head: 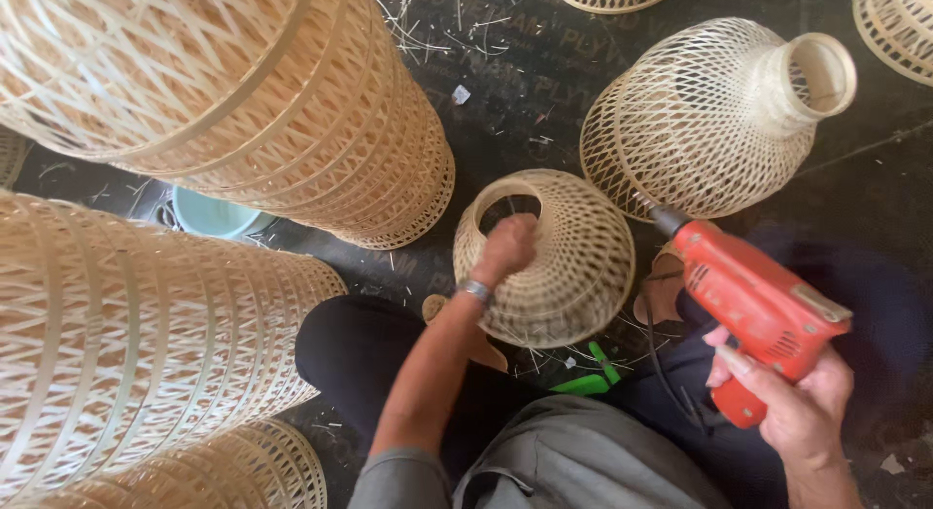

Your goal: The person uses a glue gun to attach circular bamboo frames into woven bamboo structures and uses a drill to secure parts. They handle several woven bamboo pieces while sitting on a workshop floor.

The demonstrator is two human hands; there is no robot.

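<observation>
The left hand (507, 246) is closed in a fist over the rim of a small woven bamboo lampshade (559, 266), gripping the edge of its round top opening. A metal band sits on that wrist. The lampshade stands on the dark floor (505, 91) just in front of the person's knees, roughly at the middle of the view, with its opening tilted up and away from the person.

The right hand (802, 407) is wrapped around the grip of a red power drill (758, 310), fingers curled shut around the handle. The drill's dark nose points up and to the left, ending close to the gap between the small lampshade and a larger bamboo lampshade (709, 115) that lies on its side behind it, narrow neck pointing to the right. Whether the tip touches either shade cannot be told. A dark cord hangs from the drill toward the person's lap.

Tall stacks of nested bamboo shades (243, 91) fill the left side of the floor, and a pale blue bucket (219, 217) shows between them. A green tool (588, 378) lies on the floor near the person's legs, among loose bamboo slivers.
</observation>
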